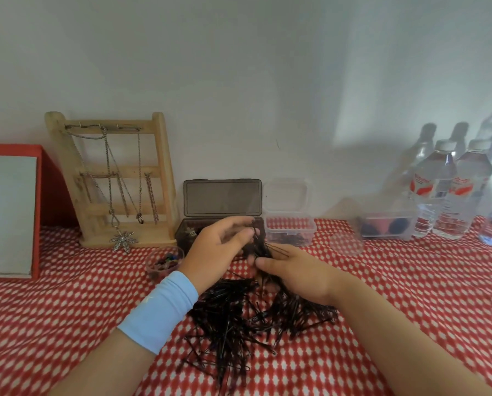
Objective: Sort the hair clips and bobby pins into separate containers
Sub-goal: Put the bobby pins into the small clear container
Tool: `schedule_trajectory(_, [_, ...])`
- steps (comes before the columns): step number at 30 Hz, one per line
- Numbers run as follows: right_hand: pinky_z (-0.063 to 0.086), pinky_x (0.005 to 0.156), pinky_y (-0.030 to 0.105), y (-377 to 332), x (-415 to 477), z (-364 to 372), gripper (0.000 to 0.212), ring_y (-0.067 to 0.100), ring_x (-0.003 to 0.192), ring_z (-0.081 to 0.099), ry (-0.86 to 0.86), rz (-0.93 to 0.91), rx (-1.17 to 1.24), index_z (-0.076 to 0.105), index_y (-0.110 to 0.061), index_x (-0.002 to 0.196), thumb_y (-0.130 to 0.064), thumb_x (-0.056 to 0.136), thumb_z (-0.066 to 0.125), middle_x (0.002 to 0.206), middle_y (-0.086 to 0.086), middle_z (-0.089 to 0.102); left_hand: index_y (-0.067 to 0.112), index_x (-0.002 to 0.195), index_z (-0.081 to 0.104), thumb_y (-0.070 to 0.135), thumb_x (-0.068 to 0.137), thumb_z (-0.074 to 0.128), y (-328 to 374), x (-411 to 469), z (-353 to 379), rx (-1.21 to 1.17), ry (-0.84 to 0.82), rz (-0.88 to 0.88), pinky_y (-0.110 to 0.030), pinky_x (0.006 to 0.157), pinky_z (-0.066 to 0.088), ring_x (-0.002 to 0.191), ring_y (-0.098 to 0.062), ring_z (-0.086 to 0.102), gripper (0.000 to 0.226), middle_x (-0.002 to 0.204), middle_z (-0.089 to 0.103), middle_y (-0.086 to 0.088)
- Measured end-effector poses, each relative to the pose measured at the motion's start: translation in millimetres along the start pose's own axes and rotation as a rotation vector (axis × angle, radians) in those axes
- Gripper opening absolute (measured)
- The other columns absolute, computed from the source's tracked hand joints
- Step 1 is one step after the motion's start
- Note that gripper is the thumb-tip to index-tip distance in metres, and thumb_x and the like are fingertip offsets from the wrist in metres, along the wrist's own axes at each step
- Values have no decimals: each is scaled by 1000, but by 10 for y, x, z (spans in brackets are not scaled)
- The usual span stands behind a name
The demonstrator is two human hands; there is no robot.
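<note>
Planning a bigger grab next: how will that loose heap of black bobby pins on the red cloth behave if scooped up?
The heap of thin black bobby pins lies crisscrossed, so pins will probably snag and lift in clumps. They look thin and light, so strays may slip from the grip. The red patterned cloth looks soft, so pushing may bunch it.

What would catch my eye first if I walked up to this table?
Probably the big heap of dark bobby pins spread over the red patterned cloth, with the left hand and right hand pinching a bunch just above it. Behind them, an open dark box stands beside a wooden necklace stand.
</note>
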State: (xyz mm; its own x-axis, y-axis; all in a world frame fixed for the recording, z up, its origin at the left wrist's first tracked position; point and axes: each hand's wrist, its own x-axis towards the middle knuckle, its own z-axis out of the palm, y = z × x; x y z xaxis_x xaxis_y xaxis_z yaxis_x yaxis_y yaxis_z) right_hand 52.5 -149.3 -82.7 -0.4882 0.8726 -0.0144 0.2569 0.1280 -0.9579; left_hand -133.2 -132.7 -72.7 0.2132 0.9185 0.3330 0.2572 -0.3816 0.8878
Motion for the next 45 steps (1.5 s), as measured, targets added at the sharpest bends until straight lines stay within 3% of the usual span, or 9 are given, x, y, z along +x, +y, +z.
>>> schedule_trajectory(7, [50, 80, 24, -25, 22, 94, 22, -2, 75, 60, -23, -17, -195, 55, -20, 126, -17, 104, 52, 82, -11, 64, 22, 107, 66, 7, 79, 79, 45, -29, -5, 39, -21, 19, -26, 92, 53, 95, -2, 69, 34, 95, 76, 12])
schedule_trajectory(11, [45, 79, 38, -18, 18, 64, 46, 19, 78, 52, -227, 24, 305, 53, -13, 133, -23, 89, 59, 84, 10, 53, 17, 106, 64, -1, 77, 78, 37, -12, -51, 6, -30, 33, -24, 86, 55, 92, -8, 71, 37, 93, 77, 7])
schedule_trajectory(13, [42, 77, 39, 11, 40, 57, 39, 21, 78, 47, -286, 20, 533, 56, -14, 133, -30, 98, 49, 89, 7, 46, 15, 109, 63, -3, 78, 77, 59, -14, -69, -11, -52, 46, -22, 83, 56, 94, -11, 72, 39, 96, 77, 5])
schedule_trajectory(19, [46, 73, 30, 24, 35, 57, 13, 15, 74, 50, -255, 14, 354, 52, -10, 110, -11, 105, 41, 82, 1, 50, 25, 136, 53, -4, 92, 61, 92, -45, -10, -97, -128, 95, -23, 69, 57, 105, -12, 69, 53, 117, 71, 3])
schedule_trajectory(25, [47, 70, 29, 57, 14, -5, 11, 18, 76, 54, -214, -4, 386, 53, -10, 102, -6, 104, 42, 84, 4, 55, 32, 127, 65, 17, 101, 51, 60, -59, -26, 211, -105, 130, -20, 92, 49, 90, 2, 68, 33, 99, 72, 23])
schedule_trajectory(28, [45, 69, 31, 69, 21, 22, 16, 19, 73, 53, -188, 9, 396, 57, -10, 102, -5, 104, 42, 81, 5, 54, 38, 138, 54, 17, 102, 48, 73, -86, 25, 244, -210, 147, -24, 101, 47, 102, 3, 62, 42, 125, 63, 24])
schedule_trajectory(33, [43, 67, 30, 43, 19, -11, 14, 17, 71, 51, -207, -7, 417, 60, -13, 97, -10, 101, 46, 83, 3, 54, 33, 127, 64, 12, 94, 63, 75, -63, -9, 206, -20, 222, -29, 95, 51, 101, -2, 63, 39, 110, 63, 16])
schedule_trajectory(37, [43, 68, 29, 49, 5, 12, 16, 16, 72, 51, -209, -11, 333, 59, -9, 99, -5, 103, 44, 84, 3, 56, 37, 143, 47, 1, 98, 51, 141, -102, 0, 187, -230, 223, -28, 89, 56, 117, 6, 56, 58, 138, 54, 20])
schedule_trajectory(45, [42, 69, 31, 35, -21, 4, 14, 17, 71, 51, -180, -36, 342, 57, -8, 98, -5, 102, 44, 81, 3, 52, 23, 145, 47, 14, 102, 48, 115, -81, -51, 231, -313, 148, -21, 112, 36, 129, 11, 45, 44, 141, 54, 15])
